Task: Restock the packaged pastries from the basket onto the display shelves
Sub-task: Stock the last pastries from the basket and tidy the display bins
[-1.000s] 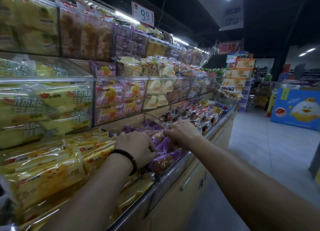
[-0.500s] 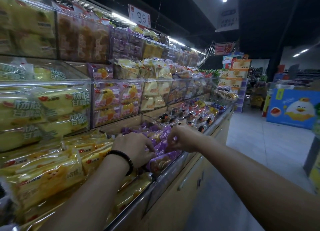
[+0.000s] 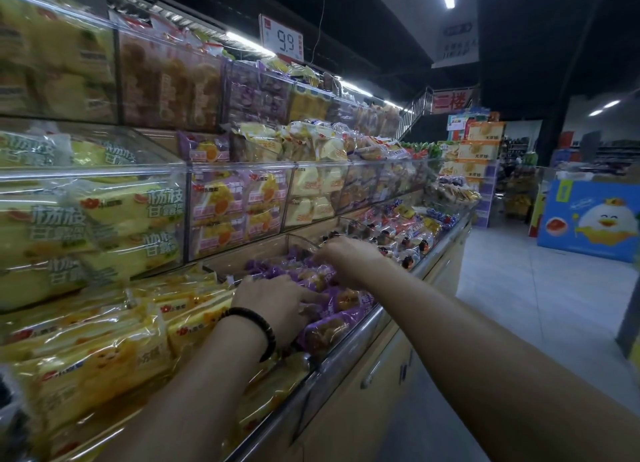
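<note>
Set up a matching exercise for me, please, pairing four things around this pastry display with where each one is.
Things:
1. price sign
2. purple pastry packs
3. blue chick box
4. black wristband

Places:
A. on the left arm
B. above the top shelf
C. in the lowest bin
D. on the floor across the aisle

Pairs: 1-B, 2-C, 3-D, 4-A.

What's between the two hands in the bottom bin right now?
Head view: purple-wrapped pastry packets fill the gap between the left hand and the right hand.
</note>
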Motion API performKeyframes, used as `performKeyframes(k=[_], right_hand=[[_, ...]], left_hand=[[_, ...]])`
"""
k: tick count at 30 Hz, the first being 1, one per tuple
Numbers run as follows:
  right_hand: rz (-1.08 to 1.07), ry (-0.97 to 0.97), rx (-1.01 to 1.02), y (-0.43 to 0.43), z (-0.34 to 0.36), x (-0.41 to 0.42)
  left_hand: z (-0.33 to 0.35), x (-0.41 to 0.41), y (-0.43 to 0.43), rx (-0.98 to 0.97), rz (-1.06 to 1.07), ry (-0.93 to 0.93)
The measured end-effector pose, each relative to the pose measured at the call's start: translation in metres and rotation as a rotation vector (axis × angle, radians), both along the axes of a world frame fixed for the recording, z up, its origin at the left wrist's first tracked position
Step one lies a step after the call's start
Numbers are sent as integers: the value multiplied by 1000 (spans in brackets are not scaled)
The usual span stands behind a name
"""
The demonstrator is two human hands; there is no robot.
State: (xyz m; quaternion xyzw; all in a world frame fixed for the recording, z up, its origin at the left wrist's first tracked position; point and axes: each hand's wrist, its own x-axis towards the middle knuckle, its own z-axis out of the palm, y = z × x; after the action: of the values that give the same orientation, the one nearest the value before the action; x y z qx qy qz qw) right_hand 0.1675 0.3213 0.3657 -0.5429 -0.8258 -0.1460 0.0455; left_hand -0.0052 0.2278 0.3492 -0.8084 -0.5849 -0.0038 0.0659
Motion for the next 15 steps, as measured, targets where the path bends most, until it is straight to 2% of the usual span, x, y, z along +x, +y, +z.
performKeyframes(k=[4, 7, 15], right_hand=[[-28, -84, -63, 14, 0, -11], [-16, -31, -119, 22, -5, -9], [10, 85, -94, 39, -15, 14]], left_hand=[[-1, 0, 2, 7, -7, -24], [-2, -1, 3, 7, -14, -23], [-6, -4, 6, 25, -12, -23]])
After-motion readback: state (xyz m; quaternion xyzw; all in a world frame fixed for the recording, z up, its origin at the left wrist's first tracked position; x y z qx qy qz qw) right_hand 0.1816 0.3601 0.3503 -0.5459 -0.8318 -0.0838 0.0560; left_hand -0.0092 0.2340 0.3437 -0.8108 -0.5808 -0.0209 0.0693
